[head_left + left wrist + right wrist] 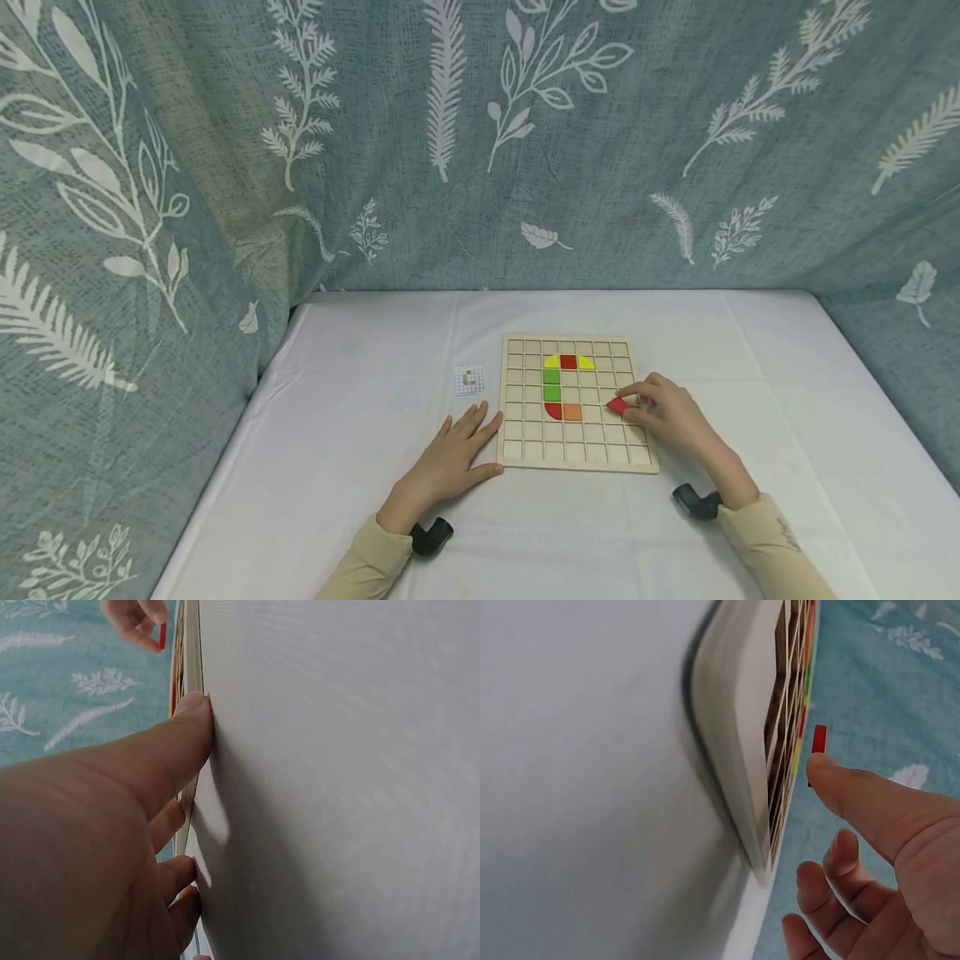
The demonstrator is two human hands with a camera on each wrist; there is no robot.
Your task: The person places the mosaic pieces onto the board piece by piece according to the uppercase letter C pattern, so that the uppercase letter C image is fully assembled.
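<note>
A wooden grid board [577,468] lies on the white table. Between thumb and fingertips my right hand [673,419] pinches a small red tile [617,405] above the board's right side; in the right wrist view the tile [820,739] is seen edge-on. My left hand [450,461] rests flat with fingers spread, thumb and fingertips at the board's left edge. Set in the grid are two yellow rounded tiles [587,363] with a dark red square [568,362] between them, two green squares [552,385] below, then a red rounded tile [553,411] beside an orange square [572,412].
A small printed card [468,379] with a coloured grid pattern lies left of the board, beyond my left fingers. Black wrist devices [696,502] sit at both cuffs. A blue-green leaf-patterned curtain [480,225] hangs behind and beside the table.
</note>
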